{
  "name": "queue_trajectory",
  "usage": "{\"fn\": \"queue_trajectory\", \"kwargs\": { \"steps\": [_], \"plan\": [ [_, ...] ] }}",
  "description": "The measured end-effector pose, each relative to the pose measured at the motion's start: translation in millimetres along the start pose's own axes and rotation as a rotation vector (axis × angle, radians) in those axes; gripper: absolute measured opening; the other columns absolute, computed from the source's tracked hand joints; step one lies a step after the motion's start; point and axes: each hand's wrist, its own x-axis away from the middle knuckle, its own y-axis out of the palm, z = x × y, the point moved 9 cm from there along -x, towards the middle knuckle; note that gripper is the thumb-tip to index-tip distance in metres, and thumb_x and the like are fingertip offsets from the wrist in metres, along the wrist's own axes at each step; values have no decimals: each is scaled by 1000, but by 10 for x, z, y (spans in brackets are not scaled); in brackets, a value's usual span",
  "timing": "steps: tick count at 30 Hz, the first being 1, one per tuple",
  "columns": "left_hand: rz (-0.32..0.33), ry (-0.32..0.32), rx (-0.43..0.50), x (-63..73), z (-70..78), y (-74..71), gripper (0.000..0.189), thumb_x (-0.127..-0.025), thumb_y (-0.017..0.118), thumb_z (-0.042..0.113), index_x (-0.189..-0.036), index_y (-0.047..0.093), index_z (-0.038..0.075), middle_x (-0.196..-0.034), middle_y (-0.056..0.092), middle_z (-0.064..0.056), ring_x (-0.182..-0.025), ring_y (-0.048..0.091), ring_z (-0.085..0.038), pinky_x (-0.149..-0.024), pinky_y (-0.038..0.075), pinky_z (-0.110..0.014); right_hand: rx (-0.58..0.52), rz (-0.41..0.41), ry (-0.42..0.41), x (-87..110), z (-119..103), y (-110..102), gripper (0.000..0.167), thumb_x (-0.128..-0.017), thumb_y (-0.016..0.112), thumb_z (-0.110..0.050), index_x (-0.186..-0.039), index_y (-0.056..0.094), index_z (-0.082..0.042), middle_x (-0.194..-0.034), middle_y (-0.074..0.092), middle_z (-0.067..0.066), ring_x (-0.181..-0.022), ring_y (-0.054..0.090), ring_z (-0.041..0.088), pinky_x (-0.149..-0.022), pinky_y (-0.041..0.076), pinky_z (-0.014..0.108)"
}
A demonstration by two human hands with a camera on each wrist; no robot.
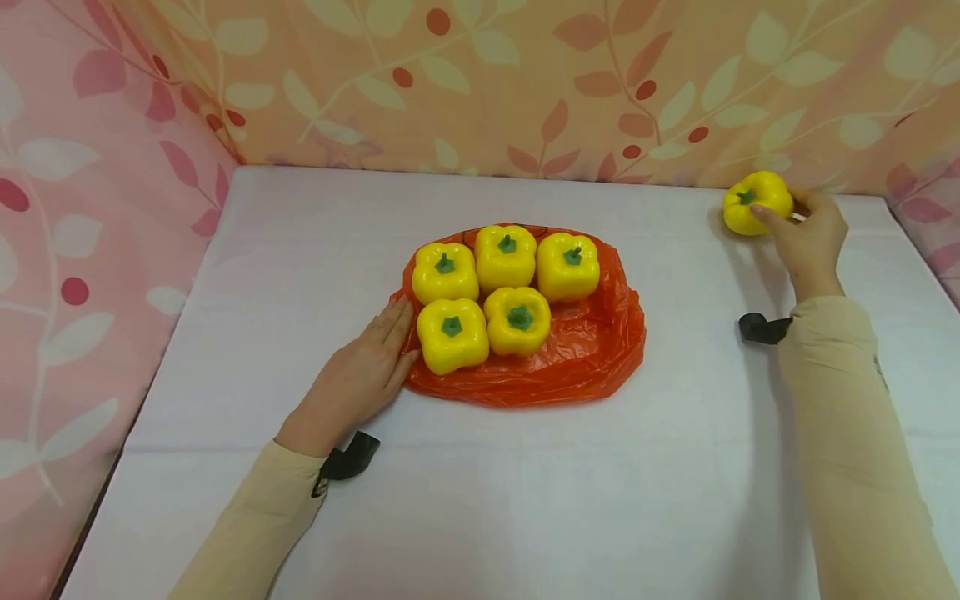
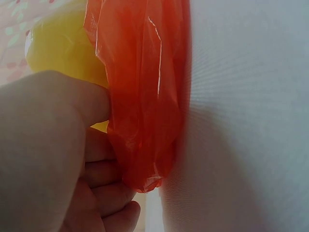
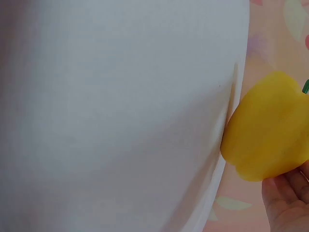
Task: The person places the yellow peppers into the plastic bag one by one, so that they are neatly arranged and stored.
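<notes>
In the head view, several yellow bell peppers (image 1: 506, 258) with green stems sit in a red plastic bag (image 1: 592, 367). My left hand (image 1: 356, 379) rests at the bag's left edge with its fingers extended. Seen from the left wrist, the thumb and fingers of that hand (image 2: 63, 140) touch the crumpled red plastic (image 2: 142, 87), beside a yellow pepper (image 2: 65, 43). Far to the right, my right hand (image 1: 813, 237) holds another yellow bell pepper (image 1: 757, 202), thumb at its near side. Fingertips (image 3: 285, 191) support this pepper (image 3: 270, 125) from below in the right wrist view.
A white cloth covers the table (image 1: 480, 492). Behind it hangs a floral curtain (image 1: 495, 83), close to the held pepper; a pink floral one (image 1: 82, 250) hangs at the left. Black wrist-camera mounts (image 1: 761, 327) stick out at both sleeves.
</notes>
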Motion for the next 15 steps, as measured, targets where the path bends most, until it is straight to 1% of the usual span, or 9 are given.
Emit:
{"fn": "queue_trajectory", "kwargs": {
  "steps": [4, 8, 10, 12, 15],
  "plan": [
    [-1, 2, 1, -1, 6, -4, 63, -98, 50, 28, -145, 27, -6, -151, 27, -20, -137, 30, -33, -106, 33, -46, -102, 9, 32, 36, 22, 0, 68, -81, 71, -36, -139, 48, -9, -119, 52, -10, -108, 44, 1, -104, 34, 18],
    [-3, 1, -1, -2, 3, -1, 63, -98, 50, 28, -145, 27, -6, -151, 27, -20, -137, 30, -33, -106, 33, -46, -154, 26, 47, 70, 24, 5, 65, -80, 73, -36, -136, 52, -10, -109, 54, -13, -104, 45, 0, -100, 36, 17],
    [-3, 0, -3, -1, 2, 0, 63, -98, 50, 28, -145, 27, -6, -150, 27, -20, -136, 30, -33, -106, 33, -46, -175, 26, 52, 96, 17, 10, 65, -79, 74, -37, -135, 53, -10, -107, 54, -15, -103, 45, 0, -98, 37, 15],
    [-3, 0, -4, -1, -1, -1, 63, -98, 50, 28, -145, 27, -6, -150, 28, -20, -136, 31, -33, -106, 33, -46, -220, 15, 62, 128, 11, 20, 67, -78, 74, -36, -135, 52, -10, -106, 54, -14, -103, 45, 0, -95, 37, 12],
    [1, -2, -6, 0, -1, -2, 63, -98, 50, 28, -145, 27, -6, -150, 28, -20, -136, 31, -33, -106, 33, -46, -331, -1, 76, 192, -8, 35, 69, -77, 77, -33, -136, 51, -9, -104, 54, -12, -103, 47, 2, -91, 39, 9]
  ]
}}
